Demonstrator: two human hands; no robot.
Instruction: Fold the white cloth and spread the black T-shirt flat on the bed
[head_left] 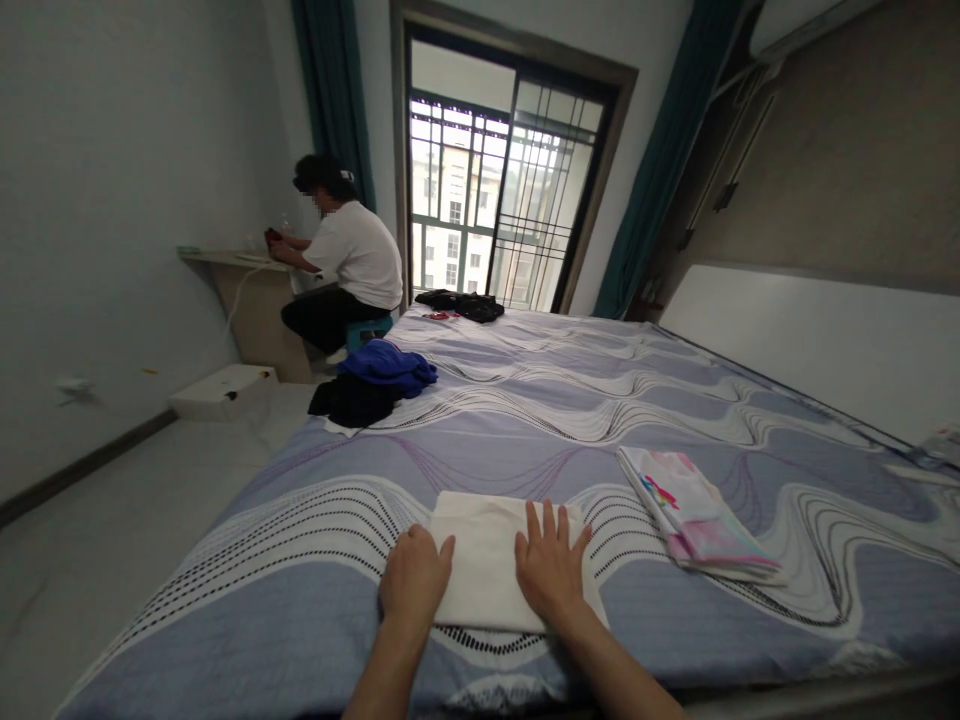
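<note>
Hands press a folded, soft cream cloth [484,560]: left hand [414,578] curled, right hand [550,565] flat, neither grip closed.

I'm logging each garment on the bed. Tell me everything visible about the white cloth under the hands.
The white cloth is plain, cream-white fabric, seemingly soft, folded into a flat rectangle. It lies at the near edge of the patterned bedspread. The left hand rests curled on its left edge; the right hand lies flat, fingers spread, on its right part.

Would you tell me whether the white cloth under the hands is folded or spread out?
Folded: the white cloth lies as a compact rectangle.
</note>
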